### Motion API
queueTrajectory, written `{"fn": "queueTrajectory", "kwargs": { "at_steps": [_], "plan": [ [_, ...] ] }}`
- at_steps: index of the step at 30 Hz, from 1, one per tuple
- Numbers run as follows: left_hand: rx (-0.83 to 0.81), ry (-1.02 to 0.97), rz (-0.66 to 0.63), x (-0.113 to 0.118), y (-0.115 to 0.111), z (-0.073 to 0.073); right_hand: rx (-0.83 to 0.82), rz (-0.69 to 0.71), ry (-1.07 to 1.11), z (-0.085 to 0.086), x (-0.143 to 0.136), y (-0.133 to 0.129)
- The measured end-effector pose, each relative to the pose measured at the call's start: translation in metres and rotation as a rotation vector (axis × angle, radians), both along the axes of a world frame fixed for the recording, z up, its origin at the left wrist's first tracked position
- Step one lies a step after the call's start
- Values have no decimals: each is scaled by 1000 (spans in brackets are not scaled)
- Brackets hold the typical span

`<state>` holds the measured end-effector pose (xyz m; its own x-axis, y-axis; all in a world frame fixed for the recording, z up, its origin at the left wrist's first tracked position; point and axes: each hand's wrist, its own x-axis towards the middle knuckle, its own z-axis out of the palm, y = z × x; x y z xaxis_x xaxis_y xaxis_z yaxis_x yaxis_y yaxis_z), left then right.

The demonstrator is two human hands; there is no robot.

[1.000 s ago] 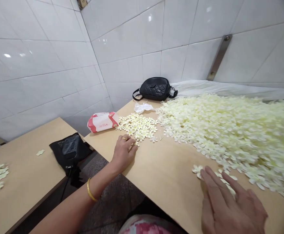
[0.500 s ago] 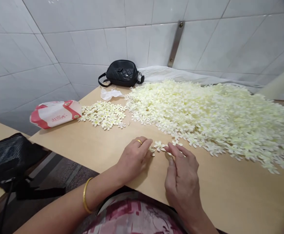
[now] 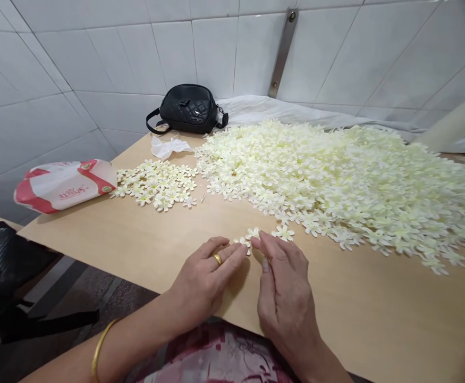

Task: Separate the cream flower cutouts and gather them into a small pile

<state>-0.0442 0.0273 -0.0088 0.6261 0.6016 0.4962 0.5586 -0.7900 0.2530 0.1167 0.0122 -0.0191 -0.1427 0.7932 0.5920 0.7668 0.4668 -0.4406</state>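
Note:
Both my hands rest over the wooden table, close together around a few loose white artificial flowers. My left hand (image 3: 206,279), with a ring and a bracelet, has its fingers stretched out. Its fingertips meet a small flower (image 3: 242,242) lying on the table; the thumb is hidden. My right hand (image 3: 286,290) has bent fingers, thumb apart from the index finger. Its index fingertip is at the edge of another flower (image 3: 253,232), partly covering it. One more flower (image 3: 283,232) lies just beyond the right fingers. Nothing is visibly gripped in either hand.
A large heap of white-yellow flowers (image 3: 336,175) covers the table's back right. A smaller pile (image 3: 158,183) lies by a red-and-white paper bag (image 3: 70,186). Behind are a crumpled tissue (image 3: 170,147) and a black handbag (image 3: 190,109). A dark mesh bag (image 3: 5,260) sits left.
The view has shifted slightly. My right fingertips have moved left over the middle flower, and my left fingertips have come nearer to me. The loose flowers stay about where they were.

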Motion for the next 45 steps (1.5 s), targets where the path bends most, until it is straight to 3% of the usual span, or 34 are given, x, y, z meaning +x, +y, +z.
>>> {"fn": "queueTrajectory", "kwargs": {
  "at_steps": [11, 22, 30, 39, 45],
  "plan": [
    [-24, 65, -34, -1, 1, -1, -11, 10, -5, 0, -2, 2],
    [-12, 121, 83, 4, 6, 5, -93, 100, -85, 1, -3, 0],
    [-62, 97, 66, 4, 13, 7, -43, 153, -241, 5, -3, 6],
    [-133, 8, 47, 5, 26, 6, -19, 111, -339, 6, -11, 17],
    [-125, -12, 69, 3, 24, 3, -48, 132, -288, 9, -7, 22]
  ]
}}
